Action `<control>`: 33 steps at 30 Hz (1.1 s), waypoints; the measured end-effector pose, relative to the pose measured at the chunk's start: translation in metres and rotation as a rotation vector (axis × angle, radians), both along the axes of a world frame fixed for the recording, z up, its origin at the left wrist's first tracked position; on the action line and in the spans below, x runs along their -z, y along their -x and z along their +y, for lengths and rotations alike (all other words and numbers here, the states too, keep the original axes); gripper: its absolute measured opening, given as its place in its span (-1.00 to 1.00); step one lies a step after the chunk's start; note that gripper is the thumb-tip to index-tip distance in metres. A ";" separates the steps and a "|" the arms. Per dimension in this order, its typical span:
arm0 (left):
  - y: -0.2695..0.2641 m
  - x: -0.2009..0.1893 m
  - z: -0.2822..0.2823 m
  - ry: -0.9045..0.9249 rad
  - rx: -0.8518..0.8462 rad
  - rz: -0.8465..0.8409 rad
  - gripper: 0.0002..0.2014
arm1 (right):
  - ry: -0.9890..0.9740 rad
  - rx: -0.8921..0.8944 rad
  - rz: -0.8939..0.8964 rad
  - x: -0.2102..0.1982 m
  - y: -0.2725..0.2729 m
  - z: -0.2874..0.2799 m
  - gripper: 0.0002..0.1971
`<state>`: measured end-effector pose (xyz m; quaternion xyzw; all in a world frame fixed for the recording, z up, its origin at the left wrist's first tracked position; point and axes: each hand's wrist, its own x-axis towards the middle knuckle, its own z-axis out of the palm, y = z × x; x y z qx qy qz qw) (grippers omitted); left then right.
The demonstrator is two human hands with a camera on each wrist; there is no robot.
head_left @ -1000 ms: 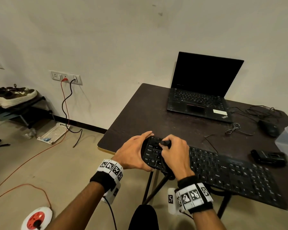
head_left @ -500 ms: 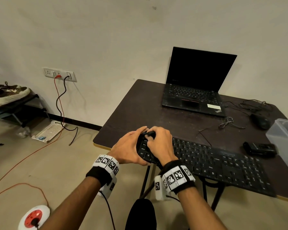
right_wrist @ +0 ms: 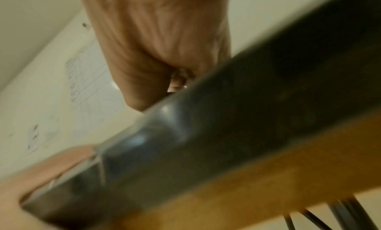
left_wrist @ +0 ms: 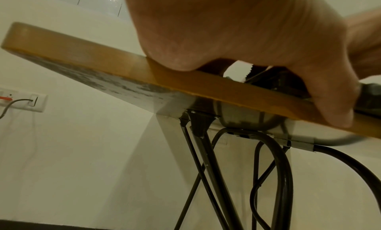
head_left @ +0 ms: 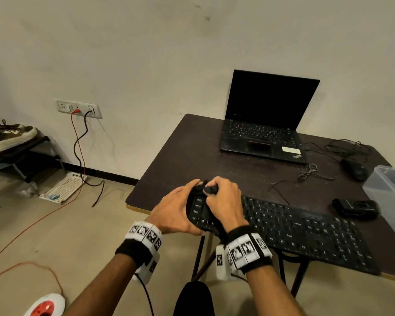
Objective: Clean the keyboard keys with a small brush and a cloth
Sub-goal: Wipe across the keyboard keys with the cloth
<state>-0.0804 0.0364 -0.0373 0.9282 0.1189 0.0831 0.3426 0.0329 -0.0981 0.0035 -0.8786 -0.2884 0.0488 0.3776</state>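
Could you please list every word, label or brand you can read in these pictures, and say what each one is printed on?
"Ctrl": key at the near left corner of the keyboard.
"Alt": keyboard key in the bottom row.
"ThinkPad", only just readable: logo on the laptop palm rest.
White sticker on the laptop: too small to read.
Other key legends: blurred.
Wrist bands: patterned markers, no words.

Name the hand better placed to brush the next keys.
Right. The right hand already grips the brush over the keyboard's left end; the left hand holds that end steady.
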 end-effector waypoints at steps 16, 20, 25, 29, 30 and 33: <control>-0.002 -0.003 -0.002 -0.004 -0.015 -0.003 0.36 | -0.010 0.014 0.023 -0.004 -0.003 0.017 -0.88; 0.000 -0.006 -0.003 0.006 -0.017 -0.007 0.36 | 0.008 -0.062 0.079 -0.005 -0.003 0.019 -0.85; 0.000 -0.003 -0.001 0.005 -0.027 0.028 0.43 | 0.059 0.000 0.038 -0.006 -0.017 0.000 -0.82; -0.001 -0.006 -0.003 0.000 -0.035 0.026 0.42 | 0.020 -0.050 0.046 -0.006 -0.009 0.011 -0.90; 0.000 -0.006 -0.003 0.003 -0.034 0.021 0.42 | 0.026 -0.078 0.065 -0.008 -0.006 0.013 -0.90; 0.002 -0.007 -0.004 0.013 -0.029 0.020 0.41 | 0.049 -0.079 0.108 -0.009 -0.013 0.004 -0.88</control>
